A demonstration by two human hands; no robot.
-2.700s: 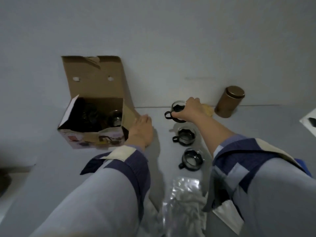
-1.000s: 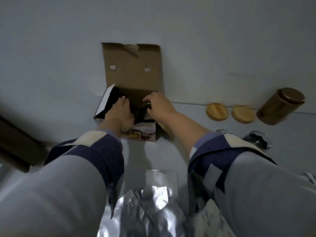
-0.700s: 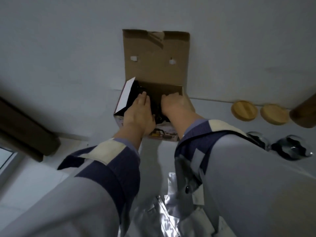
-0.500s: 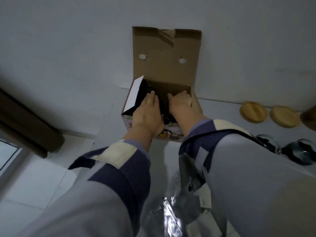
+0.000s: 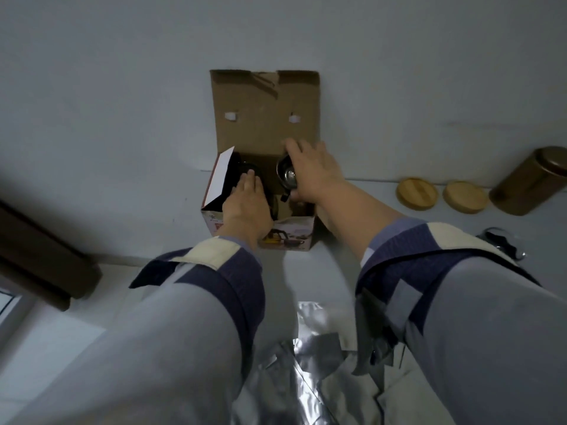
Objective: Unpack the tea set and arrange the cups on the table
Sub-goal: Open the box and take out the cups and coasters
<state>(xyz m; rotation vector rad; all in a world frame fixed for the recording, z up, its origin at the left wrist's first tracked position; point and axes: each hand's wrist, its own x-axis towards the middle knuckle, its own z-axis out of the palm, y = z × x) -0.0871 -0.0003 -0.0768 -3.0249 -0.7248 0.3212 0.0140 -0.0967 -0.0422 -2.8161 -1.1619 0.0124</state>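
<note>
An open cardboard box point(image 5: 265, 118) stands against the wall, its lid flap upright. My right hand point(image 5: 313, 171) is over the box's right side, closed around a dark glass cup point(image 5: 287, 173) lifted to the box's rim. My left hand point(image 5: 247, 204) reaches into the left side of the box, fingers flat on a dark item point(image 5: 245, 168) inside; I cannot tell whether it grips it. At the right edge a dark cup point(image 5: 503, 240) on the table shows partly behind my right sleeve.
Two round wooden lids point(image 5: 417, 193) point(image 5: 466, 196) lie by the wall beside a bronze canister point(image 5: 530, 180) lying tilted. Crinkled silver plastic wrap point(image 5: 310, 363) lies near me. A dark wooden piece point(image 5: 40, 253) is at the left, past the table edge.
My right hand has come up out of the box holding a cup. My left hand stays in the box's left side. The view has shifted left since the cups were set down.
</note>
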